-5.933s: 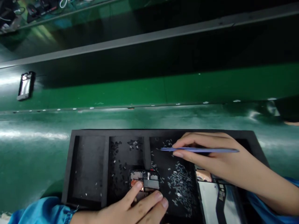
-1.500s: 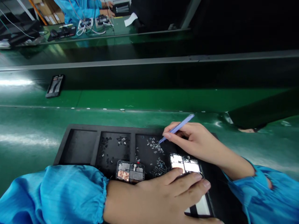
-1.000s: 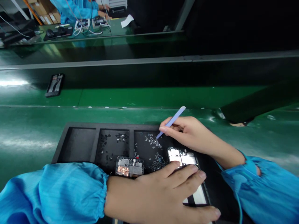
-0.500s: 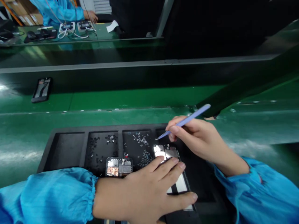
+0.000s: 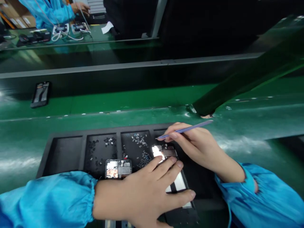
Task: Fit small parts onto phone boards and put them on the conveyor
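My left hand [image 5: 152, 193] lies with fingers spread over an opened phone [image 5: 180, 183], covering its middle. The phone's upper end, with shiny metal plates, shows past my fingertips. In my right hand [image 5: 197, 145] is a pair of purple tweezers [image 5: 196, 125], pinched between thumb and fingers. Their tip is just above the phone's top end, over the black tray [image 5: 84, 152]; whether it holds a tiny part, I cannot make out. A second opened phone [image 5: 118, 167] sits left of my left hand, partly hidden by the wrist.
Tiny silvery parts [image 5: 140, 139] and small dark pieces [image 5: 92, 146] are scattered in tray compartments. Another opened phone [image 5: 41, 94] rests on the green bench at the far left. A dark post [image 5: 228, 85] rises at right. Across the bench a person's hand [image 5: 80, 7] shows near cables.
The tweezers have turned to a flatter angle, and my right hand has shifted slightly. My left hand stays spread on the phone. The whole view has moved a little.
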Action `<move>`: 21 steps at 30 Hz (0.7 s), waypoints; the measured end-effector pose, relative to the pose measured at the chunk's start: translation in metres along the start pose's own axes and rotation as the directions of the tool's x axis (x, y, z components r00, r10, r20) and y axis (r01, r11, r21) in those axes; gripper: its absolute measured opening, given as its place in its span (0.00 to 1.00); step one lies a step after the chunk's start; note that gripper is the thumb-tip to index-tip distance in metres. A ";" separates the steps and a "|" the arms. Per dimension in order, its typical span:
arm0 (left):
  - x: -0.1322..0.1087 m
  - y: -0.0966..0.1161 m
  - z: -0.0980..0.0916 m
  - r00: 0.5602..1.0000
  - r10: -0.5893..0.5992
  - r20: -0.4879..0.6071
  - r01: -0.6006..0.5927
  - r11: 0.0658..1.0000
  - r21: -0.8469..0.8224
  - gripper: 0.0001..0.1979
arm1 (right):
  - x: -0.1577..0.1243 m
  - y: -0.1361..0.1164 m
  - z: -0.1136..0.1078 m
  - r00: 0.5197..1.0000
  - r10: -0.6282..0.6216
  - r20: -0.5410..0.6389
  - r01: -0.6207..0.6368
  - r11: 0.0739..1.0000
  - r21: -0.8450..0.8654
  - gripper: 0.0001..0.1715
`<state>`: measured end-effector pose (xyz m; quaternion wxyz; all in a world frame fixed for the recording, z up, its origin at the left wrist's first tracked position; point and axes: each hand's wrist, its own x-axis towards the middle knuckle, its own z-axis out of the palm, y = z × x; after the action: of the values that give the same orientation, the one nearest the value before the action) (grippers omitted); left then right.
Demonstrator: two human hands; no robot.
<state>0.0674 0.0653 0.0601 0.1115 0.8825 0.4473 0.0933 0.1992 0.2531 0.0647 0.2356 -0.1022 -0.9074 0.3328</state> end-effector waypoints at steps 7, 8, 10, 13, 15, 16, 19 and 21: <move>-0.003 0.000 0.004 0.997 0.026 -0.079 -0.017 0.994 0.109 0.38 | 0.009 -0.010 0.019 0.995 -0.041 0.091 0.047 0.997 -0.056 0.11; -0.004 0.000 0.004 0.995 0.030 -0.092 -0.020 0.993 0.114 0.37 | 0.010 -0.013 0.019 0.995 -0.036 0.097 0.043 0.996 -0.074 0.10; -0.005 0.001 0.004 0.991 0.050 -0.124 -0.033 0.991 0.131 0.35 | 0.013 -0.020 0.017 0.998 -0.019 0.060 0.025 0.995 -0.097 0.09; -0.007 0.002 0.002 0.981 0.086 -0.172 -0.058 0.985 0.165 0.33 | 0.018 -0.029 0.014 0.999 -0.009 0.053 0.014 0.995 -0.097 0.08; -0.007 0.002 0.002 0.975 0.089 -0.203 -0.050 0.981 0.190 0.32 | 0.021 -0.033 0.014 0.997 -0.001 0.078 0.007 0.996 -0.084 0.08; -0.008 0.002 0.003 0.969 0.096 -0.226 -0.050 0.978 0.204 0.31 | 0.022 -0.035 0.015 0.997 0.008 0.074 -0.002 0.996 -0.086 0.09; -0.009 0.002 0.006 0.933 0.167 -0.319 -0.080 0.960 0.269 0.27 | 0.024 -0.039 0.017 0.998 0.068 0.008 -0.066 0.989 -0.134 0.10; -0.010 0.003 0.008 0.910 0.195 -0.366 -0.079 0.948 0.308 0.27 | 0.031 -0.044 0.020 0.996 0.088 0.016 -0.085 0.989 -0.120 0.09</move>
<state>0.0660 0.0547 0.0521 -0.1158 0.8820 0.4057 0.2097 0.1616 0.2188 0.0914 0.2045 -0.1518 -0.9228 0.2891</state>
